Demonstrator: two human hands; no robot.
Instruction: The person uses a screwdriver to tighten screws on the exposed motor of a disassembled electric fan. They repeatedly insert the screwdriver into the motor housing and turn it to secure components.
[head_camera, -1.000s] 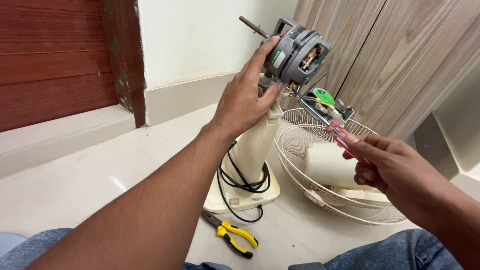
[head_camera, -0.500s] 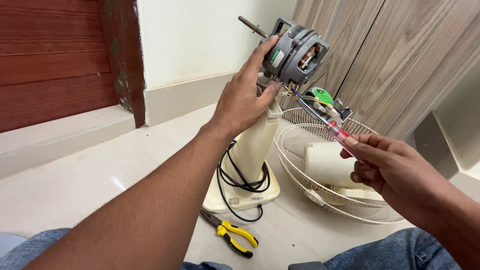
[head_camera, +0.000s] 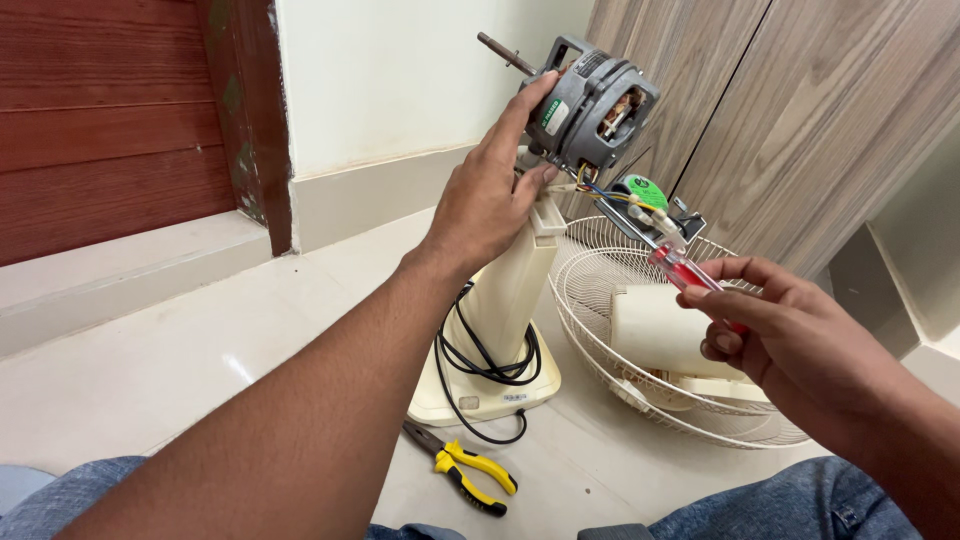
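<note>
Pliers (head_camera: 462, 471) are lying on the floor before the fan stand (head_camera: 505, 310). The left hand (head_camera: 490, 200) is gripping the motor (head_camera: 590, 105) atop it. Right of the stand, the right hand (head_camera: 770, 330) is pinching a screwdriver (head_camera: 680, 268), tip under the motor.

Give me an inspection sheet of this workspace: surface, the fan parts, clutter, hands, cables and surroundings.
Surface: pale tiled floor, glossy.
Job's things: grey fan motor with its bare shaft, atop a cream fan stand; red-handled screwdriver with its tip near the wires under the motor.
Clutter: yellow-handled pliers on the floor by the stand base; wire fan guard lying flat with a cream housing in it.
Hands: left hand grips the motor; right hand holds the screwdriver.
Cables: black cord looped around the stand base; coloured wires under the motor.
Surroundings: white wall, dark red wooden panel, wood-grain doors.
</note>
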